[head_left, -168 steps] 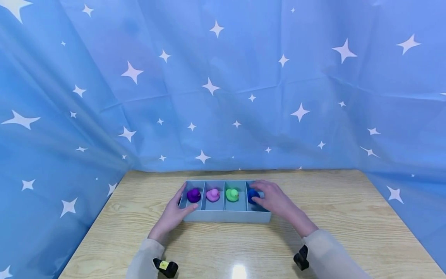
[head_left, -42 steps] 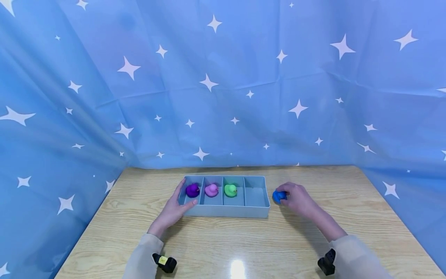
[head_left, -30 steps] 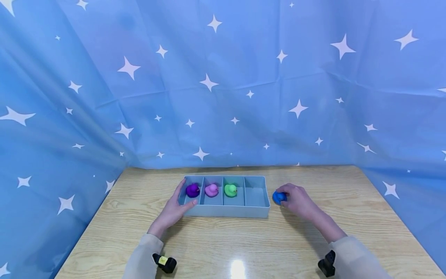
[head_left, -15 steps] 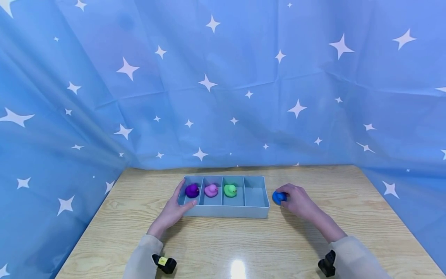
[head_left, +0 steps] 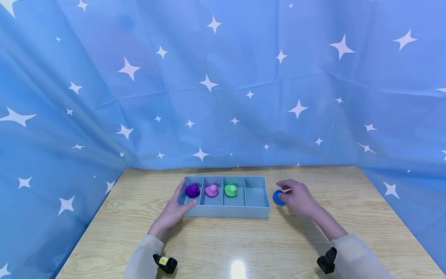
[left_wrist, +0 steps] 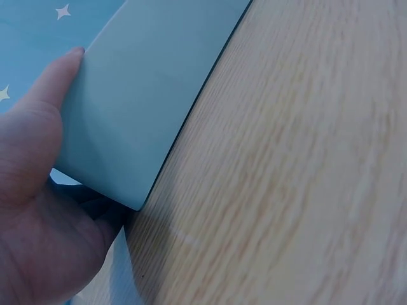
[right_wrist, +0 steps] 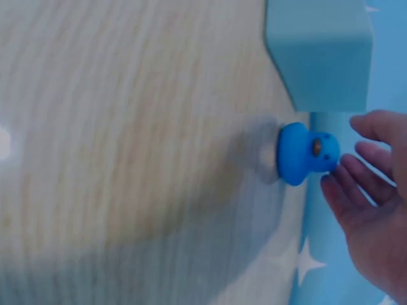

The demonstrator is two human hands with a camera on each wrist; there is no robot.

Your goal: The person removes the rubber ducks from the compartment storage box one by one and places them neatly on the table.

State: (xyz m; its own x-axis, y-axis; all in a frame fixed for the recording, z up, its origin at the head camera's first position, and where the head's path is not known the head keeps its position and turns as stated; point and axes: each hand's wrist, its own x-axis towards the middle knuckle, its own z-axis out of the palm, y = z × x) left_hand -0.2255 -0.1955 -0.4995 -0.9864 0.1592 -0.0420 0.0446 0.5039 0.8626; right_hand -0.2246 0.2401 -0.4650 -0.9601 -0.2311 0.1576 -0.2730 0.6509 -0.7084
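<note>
A grey-blue four-compartment box [head_left: 226, 211] sits on the table, with my left hand [head_left: 170, 212] holding its left end. In the left wrist view the thumb lies along the box's long wall [left_wrist: 140, 95] and the fingers go round the short end, partly hidden. From left to right the box holds a purple duck [head_left: 192, 190], a pink duck [head_left: 211, 190] and a green duck [head_left: 230, 190]; its rightmost compartment is bare. A blue rubber duck [right_wrist: 296, 154] stands upright on the table beyond the box's right end. My right hand [head_left: 300, 198] hovers just beside it, fingers parted and loosely bent.
The light wooden table [head_left: 216, 248] extends around the box on all sides. A blue star-patterned curtain [head_left: 244, 97] hangs behind the table and along its sides. Each wrist carries a small black camera, one on the left [head_left: 166, 264] and one on the right [head_left: 327, 261].
Earlier my right hand lifted the blue duck from the rightmost compartment and set it on the table to the right. Now its fingers have let go. The left hand has stayed on the box.
</note>
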